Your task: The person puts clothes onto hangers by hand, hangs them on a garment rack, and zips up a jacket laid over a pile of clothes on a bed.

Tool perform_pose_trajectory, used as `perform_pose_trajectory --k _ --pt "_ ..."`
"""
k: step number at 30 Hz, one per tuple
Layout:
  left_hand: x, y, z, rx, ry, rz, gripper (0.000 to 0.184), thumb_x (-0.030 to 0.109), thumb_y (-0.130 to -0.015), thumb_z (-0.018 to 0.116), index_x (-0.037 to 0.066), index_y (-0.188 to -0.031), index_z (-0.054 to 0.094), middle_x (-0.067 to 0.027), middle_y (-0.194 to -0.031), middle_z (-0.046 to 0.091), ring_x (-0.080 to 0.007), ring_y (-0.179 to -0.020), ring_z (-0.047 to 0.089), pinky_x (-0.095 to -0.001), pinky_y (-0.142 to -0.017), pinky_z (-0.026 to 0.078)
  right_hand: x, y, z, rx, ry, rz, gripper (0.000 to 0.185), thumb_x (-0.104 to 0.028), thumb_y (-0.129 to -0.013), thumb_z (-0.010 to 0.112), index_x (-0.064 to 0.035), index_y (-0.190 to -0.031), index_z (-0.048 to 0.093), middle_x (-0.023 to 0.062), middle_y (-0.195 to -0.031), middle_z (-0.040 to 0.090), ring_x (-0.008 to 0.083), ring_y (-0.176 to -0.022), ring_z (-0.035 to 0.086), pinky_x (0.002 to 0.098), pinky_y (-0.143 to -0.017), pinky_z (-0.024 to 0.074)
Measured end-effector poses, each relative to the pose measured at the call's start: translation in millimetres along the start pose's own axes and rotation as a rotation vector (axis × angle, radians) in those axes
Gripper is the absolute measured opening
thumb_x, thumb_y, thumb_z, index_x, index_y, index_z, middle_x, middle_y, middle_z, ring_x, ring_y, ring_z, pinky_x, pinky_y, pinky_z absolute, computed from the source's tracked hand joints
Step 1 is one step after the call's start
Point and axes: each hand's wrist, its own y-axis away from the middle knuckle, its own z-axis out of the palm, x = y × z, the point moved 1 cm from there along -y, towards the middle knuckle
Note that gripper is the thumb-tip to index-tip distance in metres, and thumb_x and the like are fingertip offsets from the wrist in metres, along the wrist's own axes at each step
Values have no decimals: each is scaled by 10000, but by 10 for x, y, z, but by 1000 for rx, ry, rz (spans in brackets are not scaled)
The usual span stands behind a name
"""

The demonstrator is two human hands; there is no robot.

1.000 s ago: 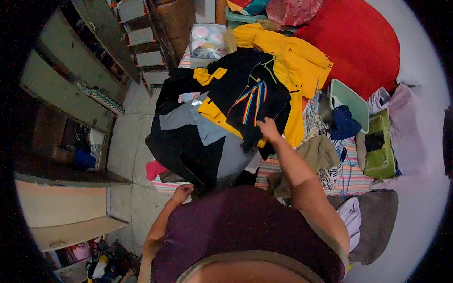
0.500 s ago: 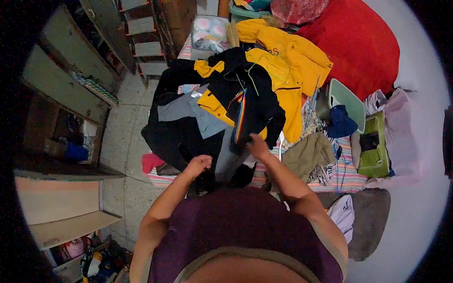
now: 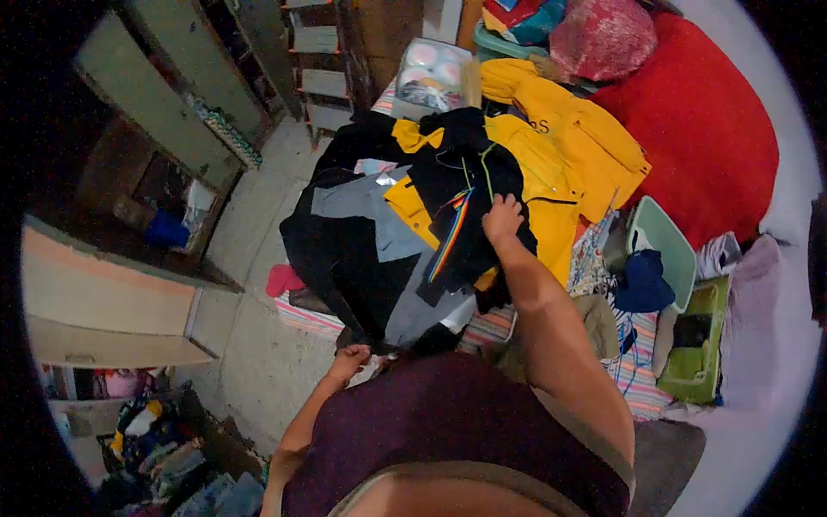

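My right hand (image 3: 504,217) lies on a black hoodie (image 3: 495,168) with green drawstrings, its fingers bent into the cloth beside the cords. Left of it, a rainbow-striped ribbon (image 3: 449,237) crosses the dark fabric. Grey cloth (image 3: 349,200), a yellow piece (image 3: 408,207) and a wide black garment (image 3: 323,250) lie heaped together on the bed. Down by my body, my left hand (image 3: 351,359) is closed at the heap's near edge; what its fingers pinch is too small to make out.
Behind the hoodie lies a yellow jacket (image 3: 573,129), with a large red bundle (image 3: 698,129) beyond. Two baskets, pale green (image 3: 676,250) and lime (image 3: 699,379), stand right. A clear-lidded box (image 3: 431,77) sits at the back. Open cupboards (image 3: 146,112) line the left over a tiled floor (image 3: 258,224).
My right hand has moved forward from the ribbon's lower end onto the hoodie. My left hand has drawn back toward my body. The camera view has shifted; the clothes stay heaped.
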Motion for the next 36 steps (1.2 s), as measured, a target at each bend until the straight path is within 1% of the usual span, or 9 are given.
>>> perform_pose_trajectory --k 6,12,20,24,25,28,32,35,36 --pt "-35 52 109 108 -43 144 195 272 -846 559 91 -906 598 10 -764 563 -98 -697 506 -264 -629 414 261 -454 -28 176 -304 -145 119 -43 -699 491 8 -795 539 256 -772 572 426 -764 553 444 -689 452" --pt "641 51 149 258 -144 387 223 194 -848 549 24 -983 597 -19 -779 577 -117 -713 528 -272 -684 439 -24 -472 -1385 -65 -518 -364 152 -94 -680 550 10 -790 557 211 -783 586 355 -722 574 405 -648 444" --pt "2754 588 830 310 -497 1232 357 192 -804 567 60 -1134 525 -149 -1163 497 -282 -1097 470 -346 -911 375 -625 34 -2801 -235 -743 -664 150 -67 -655 537 10 -783 553 125 -702 570 253 -690 560 337 -649 439" --pt "3270 1048 1285 652 -866 1550 461 219 -726 641 85 -1144 502 -150 -1211 437 -330 -1134 410 -434 -930 336 -890 324 -3005 -241 -666 -729 122 -27 -660 505 -5 -776 538 16 -688 509 102 -655 482 237 -599 391" --pt "3315 1098 1374 736 -1041 1602 486 225 -705 659 87 -1143 499 -150 -1215 429 -337 -1141 397 -455 -937 322 -951 361 -2981 -198 -668 -765 126 -40 -655 514 3 -771 536 69 -691 526 154 -659 507 271 -609 407" --pt "3237 1143 1596 729 -1097 1459 553 240 -653 683 97 -1148 482 -164 -1200 431 -346 -1180 338 -539 -941 258 -1098 476 -2812 -148 -695 -834 147 -61 -644 530 21 -766 531 198 -694 554 269 -666 560 347 -624 439" --pt "3177 991 1397 914 -1327 1335 556 177 -619 664 86 -1135 477 -154 -1163 456 -335 -1165 359 -557 -923 266 -1231 586 -2669 -149 -713 -883 144 -50 -644 530 18 -772 531 193 -699 558 285 -674 563 352 -630 440" --pt "3223 953 1029 642 -1202 1110 488 57 -571 652 75 -1041 522 -147 -1107 472 -342 -1103 402 -421 -877 378 -1320 593 -2467 -173 -703 -916 150 -40 -652 530 20 -789 531 173 -712 552 268 -690 551 336 -642 434" --pt "3186 900 880 696 -1071 1210 431 18 -568 619 60 -991 546 -143 -1055 481 -336 -1064 419 -402 -861 389 -1351 643 -2425 -186 -706 -932 158 -40 -657 530 25 -801 527 153 -713 542 237 -695 538 316 -646 428"
